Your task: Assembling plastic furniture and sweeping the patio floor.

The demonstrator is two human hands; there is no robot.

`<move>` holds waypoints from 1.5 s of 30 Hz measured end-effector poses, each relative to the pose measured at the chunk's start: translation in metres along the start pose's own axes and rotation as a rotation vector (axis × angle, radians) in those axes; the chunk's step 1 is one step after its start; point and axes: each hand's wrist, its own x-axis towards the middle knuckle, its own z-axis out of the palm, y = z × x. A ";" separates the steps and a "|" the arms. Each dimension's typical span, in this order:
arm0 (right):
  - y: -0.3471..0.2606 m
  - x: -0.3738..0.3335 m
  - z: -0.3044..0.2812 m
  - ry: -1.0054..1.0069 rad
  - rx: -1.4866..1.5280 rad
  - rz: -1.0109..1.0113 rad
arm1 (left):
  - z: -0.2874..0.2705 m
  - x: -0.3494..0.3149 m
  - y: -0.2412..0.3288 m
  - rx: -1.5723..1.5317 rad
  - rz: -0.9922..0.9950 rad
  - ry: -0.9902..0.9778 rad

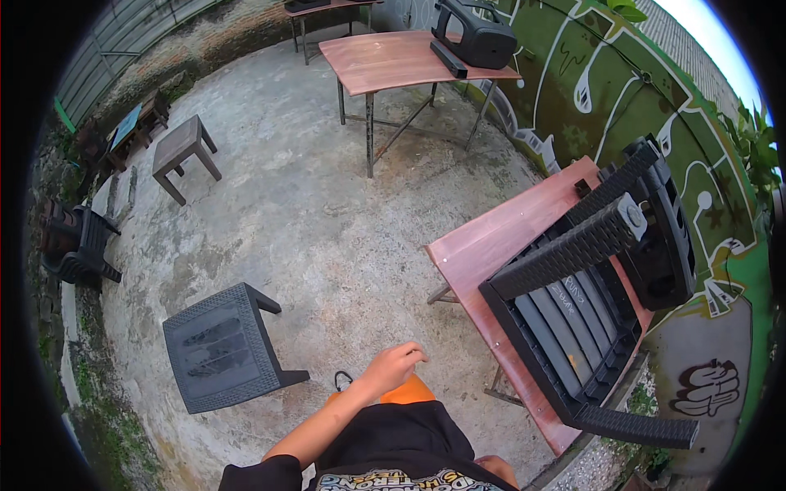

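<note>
One black chair (610, 295) lies upside down on the red table (483, 245) at my right, its seat flat on the top and its legs in the air. Its long axis runs along the table, from the near end beside my right hip up toward the painted green wall (655, 98); the backrest hangs off the table's far end against that wall, and the nearest leg points out to the right past the near end. Two more legs slant up and away toward the wall, ribbed and square in section.

That table stands on a thin metal frame on a rough, stained concrete floor (327, 213) in an open yard. Left of the table, well apart from it, a second black chair (221, 348) stands with its seat up. Beyond the table, farther along the wall, stands another red table (393, 61) with one more overturned black chair (479, 37) on it. Far left of the table sits a small brown stool (182, 147), and past that a stack of dark chairs (78, 241) at the edge of the yard.

My left hand (393, 366) hangs in front of me, just left of the table's near corner and touching nothing, fingers loosely curled inward, palm down, holding nothing. The forearm rises bare from a black sleeve. My right hand (495, 466) barely shows low by my shirt, near the table's edge; I cannot tell whether it is spread or closed.
</note>
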 end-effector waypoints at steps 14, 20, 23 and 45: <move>-0.657 0.086 0.139 -0.058 0.224 -0.809 | -0.221 0.445 -0.267 0.001 0.011 0.001; -0.773 0.142 0.099 0.234 0.422 -0.800 | -0.265 0.708 -0.372 0.236 0.075 -0.007; -0.780 0.200 0.089 0.530 0.570 -0.598 | -0.266 0.862 -0.440 0.384 0.219 -0.018; -0.888 0.233 0.169 0.731 0.454 -0.135 | -0.237 1.035 -0.307 0.136 0.952 -0.800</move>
